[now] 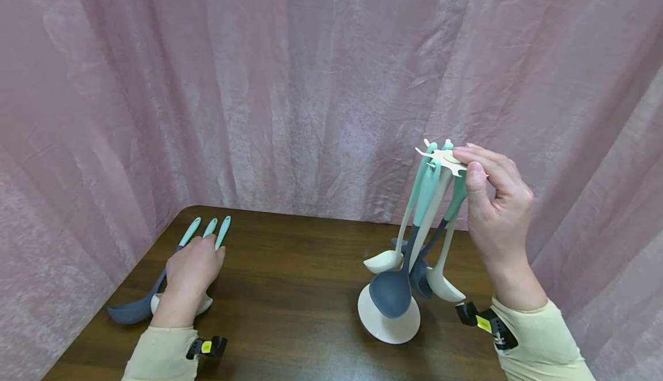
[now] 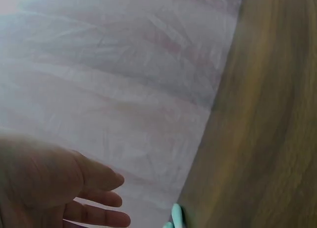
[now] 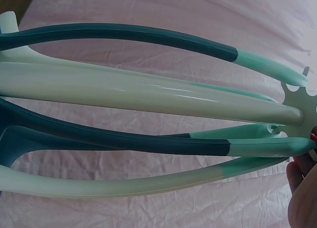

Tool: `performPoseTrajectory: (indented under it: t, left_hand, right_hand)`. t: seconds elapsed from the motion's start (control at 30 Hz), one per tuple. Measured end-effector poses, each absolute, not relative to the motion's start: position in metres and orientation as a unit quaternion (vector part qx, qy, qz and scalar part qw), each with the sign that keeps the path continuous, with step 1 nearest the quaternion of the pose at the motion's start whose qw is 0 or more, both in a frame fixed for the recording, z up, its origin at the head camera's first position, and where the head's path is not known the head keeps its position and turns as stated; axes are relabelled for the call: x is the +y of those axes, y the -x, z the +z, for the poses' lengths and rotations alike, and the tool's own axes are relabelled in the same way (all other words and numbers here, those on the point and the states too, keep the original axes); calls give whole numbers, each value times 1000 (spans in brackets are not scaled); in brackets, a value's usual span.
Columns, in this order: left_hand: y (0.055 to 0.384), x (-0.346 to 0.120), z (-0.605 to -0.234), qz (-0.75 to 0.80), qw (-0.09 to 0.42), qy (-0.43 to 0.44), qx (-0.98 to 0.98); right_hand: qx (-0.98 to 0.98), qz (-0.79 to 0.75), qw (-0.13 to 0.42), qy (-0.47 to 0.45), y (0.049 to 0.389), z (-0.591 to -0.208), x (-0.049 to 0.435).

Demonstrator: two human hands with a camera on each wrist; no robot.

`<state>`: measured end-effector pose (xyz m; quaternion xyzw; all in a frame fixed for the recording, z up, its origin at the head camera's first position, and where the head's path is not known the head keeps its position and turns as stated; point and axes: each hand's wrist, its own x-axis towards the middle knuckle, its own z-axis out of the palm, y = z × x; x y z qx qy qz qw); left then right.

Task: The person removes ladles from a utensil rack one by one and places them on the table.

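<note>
The head camera faces forward and down from the near side of the utensil stand (image 1: 388, 331), the left-wrist camera faces the curtain (image 2: 114, 89) from well left of it, and the right-wrist camera views it side-on, close up, sharing its hanging utensils (image 3: 148, 142) with the head view.

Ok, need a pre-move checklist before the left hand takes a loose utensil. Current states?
1. Stand has its base on the table: ok.
2. Right hand at the stand's top: ok, thumb and fingers on it.
3. Hung utensils hanging from the stand: ok.
4. Left hand gripping a handle: not ok, fingers look straight, no handle in them.
5. Loose utensils fully visible: not ok, hand and arm partly cover them.
6. Free slot up top: cannot tell, partly covered.
</note>
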<state>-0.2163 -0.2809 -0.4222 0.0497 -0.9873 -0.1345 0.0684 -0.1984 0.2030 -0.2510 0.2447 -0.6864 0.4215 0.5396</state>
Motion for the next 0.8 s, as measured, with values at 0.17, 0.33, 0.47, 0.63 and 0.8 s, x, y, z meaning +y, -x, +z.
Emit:
performPoseTrajectory:
  t: [0.17,0.33,0.47,0.63,0.8]
  left_hand:
    - [214,-268,-416,-141,102,-37,-984]
    - [211,-253,-407,-156,137,-26,-978]
    - [208,-240,-400,-161,180,-10,-970]
    - [207,-229,-396,-170,197,1,-965]
    - [206,-216,-392,-179,212,18,-961]
  right_hand:
    - [-687,419,541,-246,193,-248,199]
    - [-688,419,539,-246,189,-245,195]
    - [-688,423,537,-242,187,-245,195]
    - [-689,423,536,-242,188,-246,196]
    - [-691,422,536,-240,189,-247,198]
